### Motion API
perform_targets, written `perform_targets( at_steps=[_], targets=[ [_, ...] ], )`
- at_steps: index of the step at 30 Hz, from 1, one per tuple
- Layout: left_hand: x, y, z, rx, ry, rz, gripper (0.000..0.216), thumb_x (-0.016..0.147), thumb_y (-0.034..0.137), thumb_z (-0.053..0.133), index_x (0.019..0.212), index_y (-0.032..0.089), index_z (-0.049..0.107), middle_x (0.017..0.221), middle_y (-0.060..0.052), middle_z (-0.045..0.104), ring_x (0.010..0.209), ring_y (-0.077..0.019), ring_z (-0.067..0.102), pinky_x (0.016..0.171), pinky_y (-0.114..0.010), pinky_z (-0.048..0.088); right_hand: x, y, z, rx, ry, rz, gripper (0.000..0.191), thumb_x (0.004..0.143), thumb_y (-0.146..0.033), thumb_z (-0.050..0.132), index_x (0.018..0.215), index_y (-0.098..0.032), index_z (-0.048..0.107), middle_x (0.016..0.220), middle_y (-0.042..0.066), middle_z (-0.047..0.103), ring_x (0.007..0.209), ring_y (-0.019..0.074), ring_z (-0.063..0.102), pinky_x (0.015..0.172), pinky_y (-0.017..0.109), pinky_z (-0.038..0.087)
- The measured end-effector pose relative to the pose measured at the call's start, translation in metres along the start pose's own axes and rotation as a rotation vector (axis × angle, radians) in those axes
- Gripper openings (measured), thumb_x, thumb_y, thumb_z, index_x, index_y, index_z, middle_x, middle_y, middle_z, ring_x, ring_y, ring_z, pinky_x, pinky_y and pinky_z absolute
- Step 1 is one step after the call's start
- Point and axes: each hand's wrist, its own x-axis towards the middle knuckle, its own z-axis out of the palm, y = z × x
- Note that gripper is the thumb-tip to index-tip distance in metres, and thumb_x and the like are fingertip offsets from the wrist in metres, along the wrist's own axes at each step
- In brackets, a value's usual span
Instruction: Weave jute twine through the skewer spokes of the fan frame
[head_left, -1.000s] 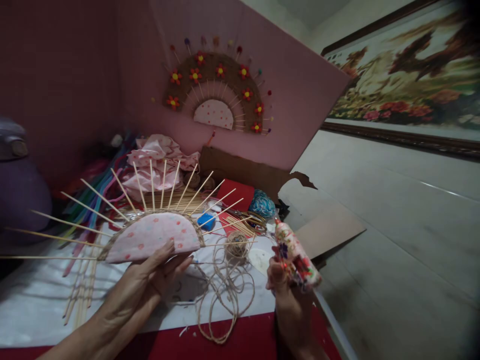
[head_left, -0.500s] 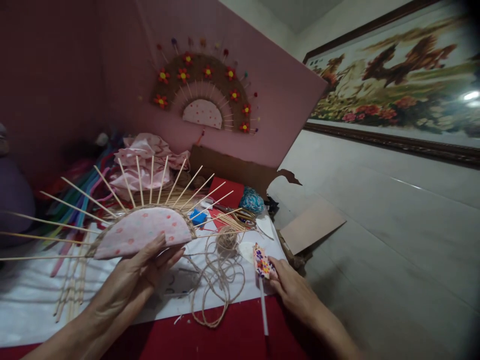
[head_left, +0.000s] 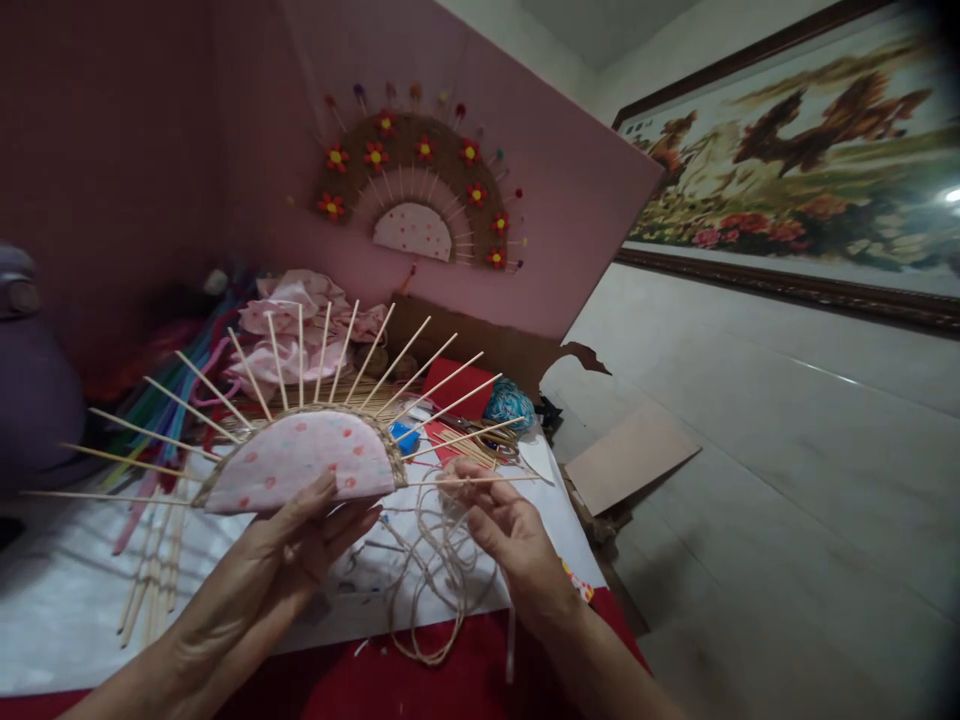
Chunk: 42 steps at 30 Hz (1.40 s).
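Observation:
My left hand (head_left: 300, 540) grips the lower edge of a half-round fan shape (head_left: 300, 465), with the thumb on its front. Pink-spotted white fabric covers it, braided twine runs round its curved rim, and thin wooden sticks (head_left: 405, 362) radiate outward. My right hand (head_left: 517, 540) has its fingers curled over the ball of jute twine (head_left: 450, 497), mostly hiding it, behind the lowest right stick. Loops of loose twine (head_left: 427, 655) hang toward the table's front. A flower-patterned tool (head_left: 576, 582) with a white stick (head_left: 511, 645) lies partly hidden behind my right wrist.
Loose sticks (head_left: 150, 580) lie on the white cloth (head_left: 60, 620) at left. Pipe cleaners (head_left: 165, 400), pink fabric (head_left: 300, 330), a blue yarn ball (head_left: 510, 402), scissors (head_left: 499, 440) and cardboard (head_left: 480, 335) crowd the back. A finished-looking half-round decoration (head_left: 412, 230) is on the pink board.
My right hand has let go of the flower-patterned tool and moved up and left to the twine ball. The fan shape in my left hand has shifted slightly right.

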Motion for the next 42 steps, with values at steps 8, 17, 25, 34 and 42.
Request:
perform_targets(
  at_steps=[8, 17, 25, 34, 42],
  targets=[
    [-0.001, 0.005, 0.002, -0.054, 0.029, -0.053, 0.018, 0.074, -0.003, 0.058, 0.078, 0.014, 0.064, 0.077, -0.010, 0.074, 0.081, -0.0281, 0.070, 0.082, -0.042, 0.055, 0.008, 0.000, 0.010, 0.406, 0.002, 0.119, 0.025, 0.075, -0.037, 0.068, 0.081, -0.017, 0.054, 0.059, -0.004, 0.055, 0.043, 0.0069, 0.046, 0.042, 0.020, 0.043],
    [-0.001, 0.004, 0.002, 0.010, 0.032, -0.050, 0.016, 0.076, -0.002, 0.056, 0.080, 0.012, 0.062, 0.078, -0.011, 0.073, 0.079, -0.0270, 0.070, 0.080, -0.043, 0.055, 0.011, -0.007, 0.003, 0.280, 0.105, 0.087, 0.019, 0.067, -0.027, 0.075, 0.075, -0.016, 0.062, 0.056, -0.005, 0.053, 0.045, 0.0050, 0.041, 0.043, 0.018, 0.031],
    [-0.004, 0.003, 0.005, 0.022, 0.034, -0.068, 0.018, 0.078, -0.003, 0.051, 0.075, 0.012, 0.061, 0.076, -0.011, 0.073, 0.077, -0.0247, 0.070, 0.070, -0.035, 0.059, 0.011, -0.006, 0.004, 0.247, 0.155, 0.059, 0.014, 0.067, -0.024, 0.074, 0.076, -0.015, 0.068, 0.055, -0.004, 0.054, 0.047, 0.0056, 0.043, 0.045, 0.019, 0.032],
    [-0.006, 0.004, 0.006, 0.024, 0.024, -0.094, 0.016, 0.078, -0.001, 0.052, 0.075, 0.011, 0.062, 0.075, -0.011, 0.073, 0.076, -0.0242, 0.070, 0.068, -0.034, 0.059, 0.011, 0.000, 0.004, 0.252, 0.125, 0.020, 0.012, 0.069, -0.023, 0.073, 0.077, -0.016, 0.067, 0.052, -0.004, 0.051, 0.046, 0.0050, 0.042, 0.044, 0.018, 0.030],
    [-0.004, 0.002, 0.004, 0.020, 0.015, -0.109, 0.011, 0.075, 0.002, 0.059, 0.074, 0.013, 0.061, 0.073, -0.008, 0.073, 0.076, -0.0247, 0.070, 0.066, -0.033, 0.059, 0.014, -0.002, 0.005, 0.352, 0.089, 0.095, 0.015, 0.065, -0.025, 0.076, 0.072, -0.016, 0.067, 0.055, -0.003, 0.053, 0.045, 0.0045, 0.044, 0.043, 0.016, 0.031]
  ],
)
